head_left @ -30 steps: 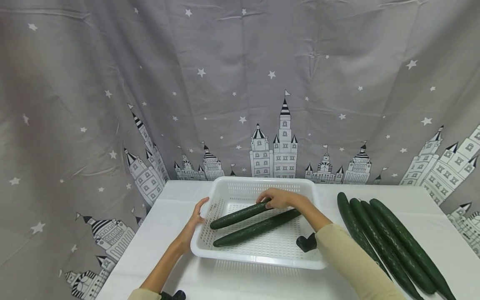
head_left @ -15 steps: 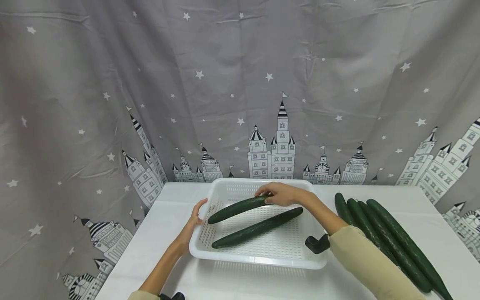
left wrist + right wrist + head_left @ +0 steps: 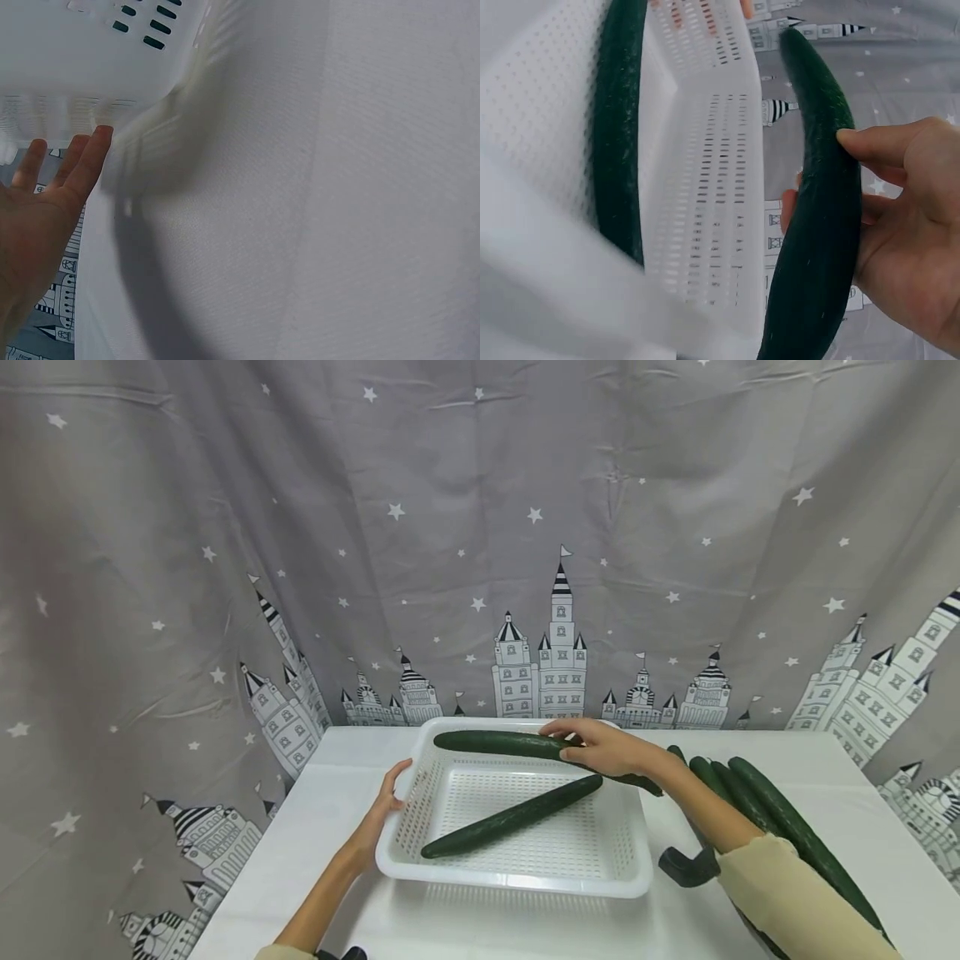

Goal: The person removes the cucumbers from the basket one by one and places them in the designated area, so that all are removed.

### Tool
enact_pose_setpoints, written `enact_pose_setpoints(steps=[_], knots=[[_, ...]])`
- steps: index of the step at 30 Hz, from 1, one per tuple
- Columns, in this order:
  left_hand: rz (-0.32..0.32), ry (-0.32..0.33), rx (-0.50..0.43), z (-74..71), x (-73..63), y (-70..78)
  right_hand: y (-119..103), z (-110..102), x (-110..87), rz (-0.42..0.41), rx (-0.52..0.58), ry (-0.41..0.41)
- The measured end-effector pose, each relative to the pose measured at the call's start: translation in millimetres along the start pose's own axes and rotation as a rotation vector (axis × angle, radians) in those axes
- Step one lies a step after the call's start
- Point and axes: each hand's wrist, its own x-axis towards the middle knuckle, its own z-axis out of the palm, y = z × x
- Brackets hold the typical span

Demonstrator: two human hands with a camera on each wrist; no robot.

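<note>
My right hand [image 3: 609, 750] grips a long dark green cucumber [image 3: 495, 743] around its middle, above the back rim of a white perforated basket [image 3: 517, 882]. In the right wrist view the thumb and fingers wrap this cucumber [image 3: 810, 240], which is lifted beside the basket's wall. A second cucumber [image 3: 517, 817] lies slantwise on the basket's floor. My left hand [image 3: 384, 806] touches the basket's left side. Its fingers look fairly straight against the basket in the left wrist view, where this hand [image 3: 52, 210] shows partly.
Several more cucumbers [image 3: 806, 835] lie side by side on the white table [image 3: 360, 752] to the right, partly covered by my right sleeve [image 3: 795, 893]. Behind the table hangs a grey curtain [image 3: 450, 527] printed with castles and stars.
My right hand has lifted one cucumber from the basket's floor and moved it up and right; it now lies nearly level above the back rim. The left hand stays at the basket's side.
</note>
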Motion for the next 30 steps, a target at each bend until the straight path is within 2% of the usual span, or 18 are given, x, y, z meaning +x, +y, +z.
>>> enact_pose_setpoints(steps=[4, 15, 22, 26, 30], knots=[[0.006, -0.004, 0.006, -0.4, -1.2, 1.1, 0, -3, -17.2, 0.0, 0.018, 0.061], [0.002, -0.007, 0.0, 1.3, -1.6, 2.8, 2, -23, -77.7, 0.089, 0.046, 0.241], [0.009, -0.023, -0.012, 0.7, 0.3, 1.0, 11, -38, -137.2, 0.158, -0.016, 0.391], [0.011, -0.032, -0.021, 0.6, 0.1, 0.8, 25, -48, -177.1, 0.194, -0.038, 0.48], [0.012, -0.033, -0.024, 0.9, -0.9, 0.9, 43, -52, -211.3, 0.268, -0.036, 0.563]])
